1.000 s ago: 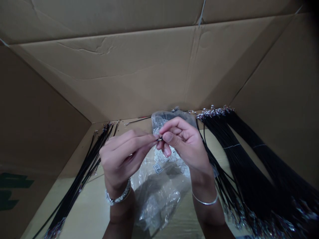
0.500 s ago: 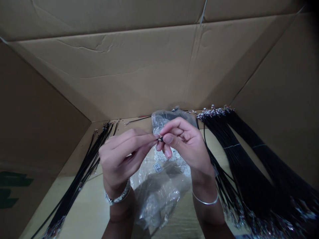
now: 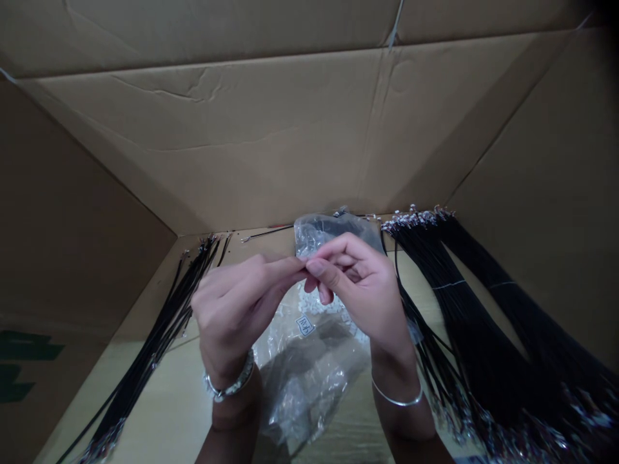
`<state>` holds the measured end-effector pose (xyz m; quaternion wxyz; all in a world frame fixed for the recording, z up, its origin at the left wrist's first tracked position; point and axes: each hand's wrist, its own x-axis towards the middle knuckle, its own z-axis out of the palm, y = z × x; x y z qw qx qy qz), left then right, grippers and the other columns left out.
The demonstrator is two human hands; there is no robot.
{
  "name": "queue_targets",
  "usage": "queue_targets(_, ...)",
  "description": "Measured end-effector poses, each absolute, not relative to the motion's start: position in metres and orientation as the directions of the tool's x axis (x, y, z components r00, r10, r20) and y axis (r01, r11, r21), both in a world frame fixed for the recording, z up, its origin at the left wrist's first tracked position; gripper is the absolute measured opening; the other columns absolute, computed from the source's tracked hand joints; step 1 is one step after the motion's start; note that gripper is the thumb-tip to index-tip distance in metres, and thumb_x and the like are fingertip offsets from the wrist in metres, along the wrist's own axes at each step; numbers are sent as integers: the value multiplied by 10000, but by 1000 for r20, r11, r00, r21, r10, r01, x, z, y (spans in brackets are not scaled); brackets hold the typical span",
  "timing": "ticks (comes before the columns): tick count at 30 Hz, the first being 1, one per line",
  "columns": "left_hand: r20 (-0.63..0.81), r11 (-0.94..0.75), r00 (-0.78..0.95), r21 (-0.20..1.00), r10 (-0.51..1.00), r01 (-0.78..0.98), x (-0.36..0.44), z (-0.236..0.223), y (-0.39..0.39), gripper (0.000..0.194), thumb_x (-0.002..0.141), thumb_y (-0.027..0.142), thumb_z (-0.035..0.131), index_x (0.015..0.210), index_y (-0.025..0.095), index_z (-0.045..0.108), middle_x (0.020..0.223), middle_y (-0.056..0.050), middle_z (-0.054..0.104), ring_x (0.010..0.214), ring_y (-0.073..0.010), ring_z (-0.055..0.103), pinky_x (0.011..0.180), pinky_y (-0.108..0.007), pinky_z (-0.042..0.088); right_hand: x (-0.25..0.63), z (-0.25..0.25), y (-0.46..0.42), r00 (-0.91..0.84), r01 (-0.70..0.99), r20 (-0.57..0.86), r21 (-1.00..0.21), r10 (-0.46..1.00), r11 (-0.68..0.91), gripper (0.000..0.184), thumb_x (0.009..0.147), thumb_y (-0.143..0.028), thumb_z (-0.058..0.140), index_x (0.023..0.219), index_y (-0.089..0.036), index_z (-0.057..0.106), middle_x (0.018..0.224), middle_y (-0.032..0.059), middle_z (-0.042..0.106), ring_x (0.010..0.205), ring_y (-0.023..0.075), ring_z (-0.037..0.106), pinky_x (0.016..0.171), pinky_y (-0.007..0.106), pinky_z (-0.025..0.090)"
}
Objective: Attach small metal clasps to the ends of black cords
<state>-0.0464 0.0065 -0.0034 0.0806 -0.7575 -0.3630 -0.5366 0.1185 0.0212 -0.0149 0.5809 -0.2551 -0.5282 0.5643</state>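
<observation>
My left hand (image 3: 246, 296) and my right hand (image 3: 360, 283) meet fingertip to fingertip in the middle of the view. Both are closed in a pinch, and whatever sits between the tips is covered by the fingers. Below and behind them lies a clear plastic bag (image 3: 309, 380) with a small printed label (image 3: 304, 325). Small white connector pieces (image 3: 316, 301) show in the bag, partly hidden behind my right hand.
Cardboard walls (image 3: 242, 142) enclose the work surface at the back and sides. On the left lies a bundle of black cables (image 3: 159, 322); larger black cable bundles (image 3: 478, 322) with white-tipped ends lie on the right. A loose cable (image 3: 268, 232) rests near the back wall.
My fingertips have drawn together, covering a small dark piece with a metallic spot that showed between them before. My right thumb has shifted slightly left.
</observation>
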Motion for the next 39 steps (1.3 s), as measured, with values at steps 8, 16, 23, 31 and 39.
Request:
queue_targets(8,842,-748,198,307,502,589,-54,-3,11,325,828,218,858,1123,245,727,892,18,762,684,-103,687,549,-226,514,117,-20,23,-129,-277,415,-887,900,369,140,946,-244,737,853,-222,634,585,-70,649,481,59,519,456,199,392)
queue_targets(16,773,-763,285,362,567,535,-62,0,21,118,887,165,793,987,187,734,816,31,739,669,-55,659,617,-167,510,122,-24,27,-62,-210,483,-862,873,462,129,986,-237,685,879,-233,614,586,-79,626,478,52,505,447,206,372)
queue_targets(23,792,-767,294,311,536,562,-67,-2,24,102,888,209,800,913,169,710,790,26,739,667,-60,678,617,-170,508,130,-23,30,-23,2,600,-800,799,600,128,991,-264,684,882,-236,624,650,-71,617,556,70,555,526,232,436)
queue_targets(31,828,-789,315,225,464,572,-58,-3,23,157,848,161,827,884,182,675,793,39,744,674,-83,703,616,-213,516,134,-14,31,-99,401,819,-487,565,776,181,1008,-241,661,835,-189,646,843,11,669,820,132,584,766,307,476)
queue_targets(39,816,-797,352,201,458,569,-52,-4,22,141,892,172,789,885,190,649,733,37,702,632,-91,682,586,-239,498,130,-13,32,-138,466,829,-428,541,774,228,999,-273,666,784,-198,684,1000,19,789,985,208,573,915,394,481)
